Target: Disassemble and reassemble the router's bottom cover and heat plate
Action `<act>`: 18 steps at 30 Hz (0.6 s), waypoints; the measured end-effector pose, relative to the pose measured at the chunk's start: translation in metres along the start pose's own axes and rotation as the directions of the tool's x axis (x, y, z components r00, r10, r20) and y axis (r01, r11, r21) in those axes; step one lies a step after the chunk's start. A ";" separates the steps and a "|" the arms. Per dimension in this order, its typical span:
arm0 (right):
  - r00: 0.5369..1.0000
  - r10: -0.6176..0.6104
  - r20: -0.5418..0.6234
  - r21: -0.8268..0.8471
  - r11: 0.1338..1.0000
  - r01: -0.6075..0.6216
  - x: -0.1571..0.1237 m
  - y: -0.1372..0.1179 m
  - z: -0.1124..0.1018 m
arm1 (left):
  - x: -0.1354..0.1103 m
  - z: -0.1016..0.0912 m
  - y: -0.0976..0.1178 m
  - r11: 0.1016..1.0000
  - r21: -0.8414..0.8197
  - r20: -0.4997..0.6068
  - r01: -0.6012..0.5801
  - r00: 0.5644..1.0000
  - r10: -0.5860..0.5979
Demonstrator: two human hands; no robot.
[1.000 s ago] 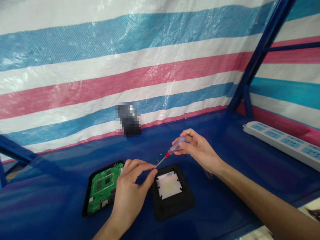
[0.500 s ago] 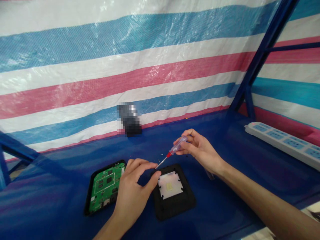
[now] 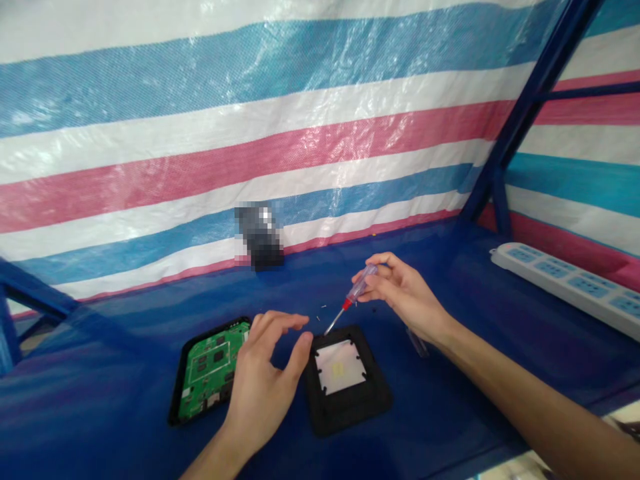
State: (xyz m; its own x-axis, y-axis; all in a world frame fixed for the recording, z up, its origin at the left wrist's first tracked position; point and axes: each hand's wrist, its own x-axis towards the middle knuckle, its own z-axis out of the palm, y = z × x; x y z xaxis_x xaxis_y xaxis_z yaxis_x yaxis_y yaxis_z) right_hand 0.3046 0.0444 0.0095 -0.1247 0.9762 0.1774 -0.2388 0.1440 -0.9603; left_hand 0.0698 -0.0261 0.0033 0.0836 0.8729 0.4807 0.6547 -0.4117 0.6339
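Note:
My right hand [image 3: 397, 287] is closed round the clear purple handle of a screwdriver [image 3: 361, 285] with a red collar. The shaft slants down to the left, its tip near the far edge of a square black plastic cover [image 3: 345, 412]. A whitish metal-looking plate [image 3: 341, 367] with a yellowish patch sits in that cover. Over the cover's left corner, my left hand [image 3: 273, 373] has thumb and forefinger apart, with nothing visible between them. Partly behind the left hand lies a black tray-like case [image 3: 176, 400] holding a green circuit board [image 3: 207, 370].
A few small screws [image 3: 321, 312] lie on the blue table [image 3: 125, 373] beyond the cover. Under my right wrist is a clear purple rod-like piece [image 3: 417, 343]. At right sits a white power strip [image 3: 565, 270]. A pixelated dark object [image 3: 263, 240] stands by the striped sheet [image 3: 300, 153].
My left thumb and forefinger have moved away from the screwdriver tip, slightly left. The screwdriver has shifted a little right and stands steeper, its tip nearer the cover's edge.

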 end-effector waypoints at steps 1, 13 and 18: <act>1.000 -0.005 -0.009 -0.007 1.000 0.005 0.001 0.000 -0.001 | 0.000 0.000 0.000 1.000 -0.001 -0.006 -0.002 1.000 0.002; 0.992 -0.105 -0.071 -0.178 0.980 0.091 0.001 -0.012 -0.009 | 0.001 -0.001 0.003 0.995 0.022 0.036 -0.100 0.994 0.099; 0.999 0.005 0.036 -0.302 0.953 0.006 0.000 -0.010 -0.006 | 0.015 -0.014 -0.004 0.999 0.032 0.026 0.020 0.999 -0.021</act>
State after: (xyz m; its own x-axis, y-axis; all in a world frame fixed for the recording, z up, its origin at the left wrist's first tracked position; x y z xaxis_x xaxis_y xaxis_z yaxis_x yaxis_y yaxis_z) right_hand 0.3127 0.0443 0.0181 -0.1603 0.9705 0.1801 0.0624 0.1921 -0.9794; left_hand 0.0578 -0.0147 0.0168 0.0892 0.8878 0.4515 0.6799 -0.3855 0.6237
